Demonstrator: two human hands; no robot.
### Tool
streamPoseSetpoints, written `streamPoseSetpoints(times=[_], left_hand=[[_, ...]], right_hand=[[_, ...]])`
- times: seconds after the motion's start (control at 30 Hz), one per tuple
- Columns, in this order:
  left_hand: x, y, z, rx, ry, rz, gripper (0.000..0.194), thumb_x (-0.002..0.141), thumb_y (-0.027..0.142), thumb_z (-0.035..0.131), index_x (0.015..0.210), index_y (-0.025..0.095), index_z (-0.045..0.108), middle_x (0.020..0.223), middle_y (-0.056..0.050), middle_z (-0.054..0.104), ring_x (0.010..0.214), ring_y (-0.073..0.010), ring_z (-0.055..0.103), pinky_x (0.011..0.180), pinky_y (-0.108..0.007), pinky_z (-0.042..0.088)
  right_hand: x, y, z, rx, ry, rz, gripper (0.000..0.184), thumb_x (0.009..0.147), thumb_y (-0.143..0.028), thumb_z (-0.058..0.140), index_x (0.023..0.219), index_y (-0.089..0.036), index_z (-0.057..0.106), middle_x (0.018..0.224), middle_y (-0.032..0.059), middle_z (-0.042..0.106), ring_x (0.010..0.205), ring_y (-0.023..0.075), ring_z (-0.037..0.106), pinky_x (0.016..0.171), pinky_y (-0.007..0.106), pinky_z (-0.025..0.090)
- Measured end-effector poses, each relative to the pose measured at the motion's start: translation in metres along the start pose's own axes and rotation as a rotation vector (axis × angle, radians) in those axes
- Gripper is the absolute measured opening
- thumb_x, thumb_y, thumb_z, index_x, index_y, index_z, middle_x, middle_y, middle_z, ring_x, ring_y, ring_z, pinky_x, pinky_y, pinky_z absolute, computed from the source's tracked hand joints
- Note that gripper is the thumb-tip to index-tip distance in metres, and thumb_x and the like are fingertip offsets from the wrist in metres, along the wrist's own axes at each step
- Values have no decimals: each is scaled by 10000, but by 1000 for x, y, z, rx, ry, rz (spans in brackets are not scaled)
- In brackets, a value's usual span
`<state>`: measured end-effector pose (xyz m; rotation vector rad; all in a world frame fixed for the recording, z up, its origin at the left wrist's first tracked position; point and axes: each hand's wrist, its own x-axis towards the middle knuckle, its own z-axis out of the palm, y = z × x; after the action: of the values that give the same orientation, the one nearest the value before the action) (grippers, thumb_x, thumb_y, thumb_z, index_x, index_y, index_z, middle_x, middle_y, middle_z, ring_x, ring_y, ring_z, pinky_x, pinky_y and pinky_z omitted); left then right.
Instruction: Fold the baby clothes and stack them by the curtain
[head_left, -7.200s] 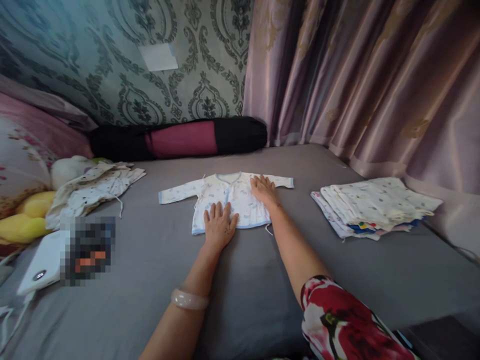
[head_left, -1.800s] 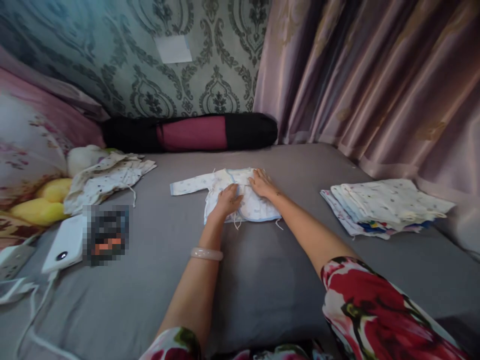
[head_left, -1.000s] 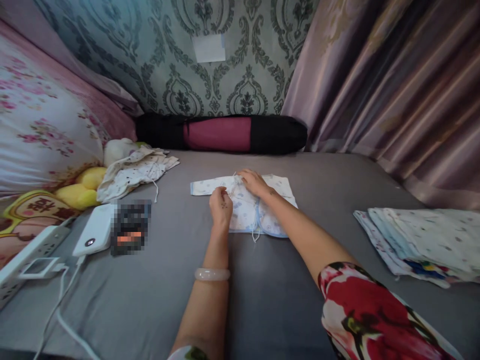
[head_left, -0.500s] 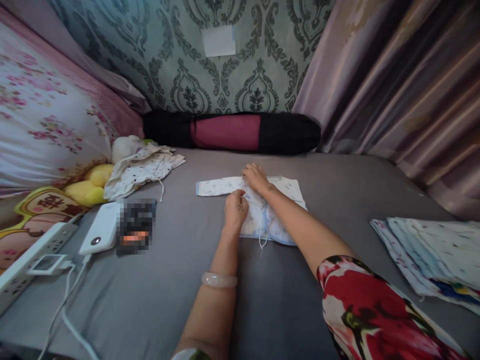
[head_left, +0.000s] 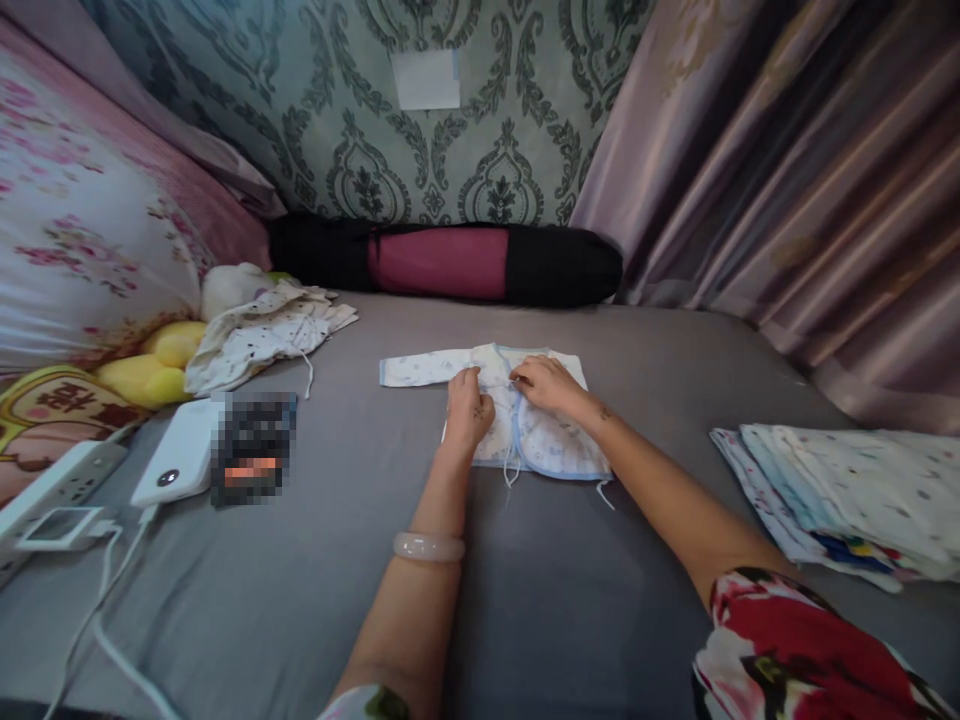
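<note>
A small white baby shirt with blue trim and a pale print lies flat on the grey sheet, one sleeve stretched out to the left. Thin white ties hang past its lower edge. My left hand is closed at the left side of the chest, its curled fingers on the cloth. Just right of it, my right hand pinches at the front of the shirt near the blue-trimmed overlap. Whether it grips the cloth itself or a thin tie there is too small to tell.
Folded baby clothes are stacked at the right. On the left lie a white power bank, a blurred-out dark object, a power strip with cables, and a crumpled spotted cloth. A black and maroon bolster lies along the wall.
My right hand has moved right and toward me, from the neckline to the shirt's front. My left hand stays by the left chest. The view has shifted slightly to the right.
</note>
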<state>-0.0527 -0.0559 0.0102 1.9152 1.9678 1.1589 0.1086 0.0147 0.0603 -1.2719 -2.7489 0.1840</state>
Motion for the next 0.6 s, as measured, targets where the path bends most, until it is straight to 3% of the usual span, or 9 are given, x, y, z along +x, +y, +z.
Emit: streamPoseSetpoints(times=[0.1,0.2,0.37,0.47,0.6], left_hand=[[-2,0,2,71,-82,5,481,727,31,441,1191,124,532,1202,-158,593,1168,-278,498,1025,-418,370],[-5,1,1,125,-159,-13,472,732,41,446,1177,148,561,1200,-150,617,1159,-301,507,981,-443,396],[-5,4,-3,115,-194,-15,457,711,28,451,1099,203,615,1177,-108,648,1159,-292,525,962,-441,411],[-1,1,-5,6,-139,-42,419,716,22,432,1037,187,645,1090,-107,681,1077,-255,587,960,-408,434],[6,-8,-10,-191,92,-223,341,748,75,431,981,178,659,1022,-94,688,992,-224,626,933,-381,468]], right_hand=[[2,2,3,25,16,49,268,910,-227,479,1066,-208,696,1087,76,658,1055,220,555,912,302,359],[13,1,12,60,89,79,344,942,-218,412,1218,-175,613,1237,101,603,1169,208,509,990,306,344],[43,-13,32,75,49,50,466,979,-264,335,1421,-134,405,1499,121,377,1383,219,309,1123,391,218],[58,-23,40,76,-1,104,519,993,-335,279,1453,-104,352,1542,135,294,1433,246,206,1151,448,148],[64,-29,48,86,-7,165,616,991,-453,211,1471,-78,311,1559,149,243,1444,258,172,1156,461,136]])
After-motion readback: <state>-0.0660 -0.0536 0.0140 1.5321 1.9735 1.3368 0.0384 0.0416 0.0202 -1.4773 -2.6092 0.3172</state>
